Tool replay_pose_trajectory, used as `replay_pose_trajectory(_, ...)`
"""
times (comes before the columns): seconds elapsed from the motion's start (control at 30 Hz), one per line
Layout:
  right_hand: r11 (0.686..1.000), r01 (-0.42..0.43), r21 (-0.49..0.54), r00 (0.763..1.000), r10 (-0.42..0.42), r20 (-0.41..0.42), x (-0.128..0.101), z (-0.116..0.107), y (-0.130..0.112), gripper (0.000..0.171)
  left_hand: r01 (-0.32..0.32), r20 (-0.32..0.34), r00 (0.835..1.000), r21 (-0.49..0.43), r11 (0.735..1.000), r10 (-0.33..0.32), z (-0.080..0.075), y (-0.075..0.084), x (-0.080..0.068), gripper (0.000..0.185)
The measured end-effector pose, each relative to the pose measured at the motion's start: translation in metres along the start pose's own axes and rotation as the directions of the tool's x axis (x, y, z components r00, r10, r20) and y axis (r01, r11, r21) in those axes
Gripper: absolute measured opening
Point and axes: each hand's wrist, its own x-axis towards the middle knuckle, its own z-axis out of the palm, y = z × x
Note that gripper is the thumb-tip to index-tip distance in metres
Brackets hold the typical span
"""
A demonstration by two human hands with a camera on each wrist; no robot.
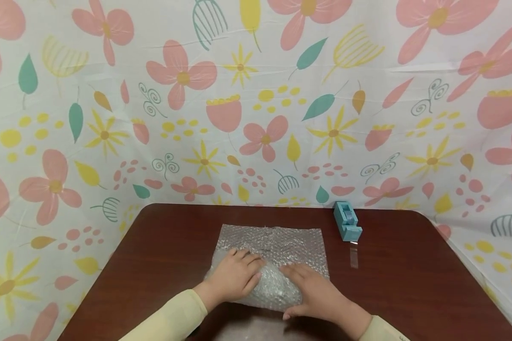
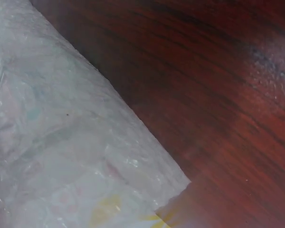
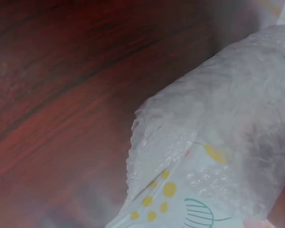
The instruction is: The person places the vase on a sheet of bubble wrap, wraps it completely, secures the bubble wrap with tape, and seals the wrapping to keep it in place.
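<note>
Hands lie flat-fingered on the bubble wrap [image 1: 277, 255], left hand [image 1: 234, 277] at nine o'clock, right hand [image 1: 313, 291] at three, pinning its rolled near edge against the table [image 1: 409, 284].

Under both hands lies the bubble wrap [image 1: 277, 246], clear with a silvery white sheen and a fine dotted texture. The table [image 1: 162, 251] around the hands is dark reddish-brown with darker wood grain streaks. Beyond the right hand's fingertips and to their right stands a light blue tape dispenser [image 1: 347, 221]. Past the hands, the backdrop cloth [image 1: 111, 142] is white, printed with pink flowers, yellow daisies and dots, teal leaves
</note>
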Motion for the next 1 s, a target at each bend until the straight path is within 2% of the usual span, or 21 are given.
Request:
replay_pose_trajectory(0.2, 1.000, -0.009, 0.019, 1.000, 0.009, 0.006, 0.006, 0.002, 0.003, 0.078, 0.059, 0.027, 0.998, -0.013, 0.998, -0.058, 0.002, 0.002, 0.002, 0.034)
replay_pose_trajectory(0.37, 0.998, -0.051, 0.049, 0.998, 0.049, 0.030, 0.010, 0.001, 0.006, 0.073, 0.096, 0.022, 0.995, 0.036, 0.995, -0.097, 0.002, 0.002, 0.005, 0.033)
replay_pose_trajectory(0.47, 0.996, -0.060, 0.066, 0.997, 0.057, 0.052, 0.013, 0.000, 0.008, 0.072, 0.113, -0.013, 0.994, 0.091, 0.989, -0.112, 0.003, 0.002, 0.006, 0.032)
replay_pose_trajectory(0.6, 0.994, -0.068, 0.088, 0.994, 0.060, 0.090, 0.019, -0.002, 0.010, 0.072, 0.108, -0.110, 0.990, 0.166, 0.980, -0.091, 0.005, 0.000, 0.005, 0.028)
replay_pose_trajectory(0.7, 0.990, -0.081, 0.119, 0.991, 0.067, 0.114, 0.022, -0.004, 0.012, 0.074, 0.107, -0.131, 0.988, 0.181, 0.978, -0.084, 0.005, -0.001, 0.005, 0.028)
replay_pose_trajectory(0.77, 0.981, -0.095, 0.170, 0.988, 0.072, 0.138, 0.022, -0.004, 0.015, 0.074, 0.112, -0.107, 0.990, 0.165, 0.980, -0.095, 0.003, -0.001, 0.005, 0.032)
replay_pose_trajectory(0.83, 0.967, -0.105, 0.234, 0.984, 0.068, 0.162, 0.022, -0.004, 0.019, 0.072, 0.126, -0.050, 0.991, 0.133, 0.983, -0.121, 0.000, -0.001, 0.005, 0.040)
replay_pose_trajectory(0.93, 0.935, -0.118, 0.336, 0.979, 0.053, 0.196, 0.022, -0.004, 0.023, 0.068, 0.140, 0.024, 0.990, 0.060, 0.988, -0.141, -0.003, -0.002, 0.004, 0.058)
replay_pose_trajectory(1.0, 0.921, -0.126, 0.368, 0.977, 0.051, 0.208, 0.022, -0.004, 0.024, 0.065, 0.140, 0.067, 0.988, 0.027, 0.990, -0.142, -0.005, -0.004, 0.003, 0.072)
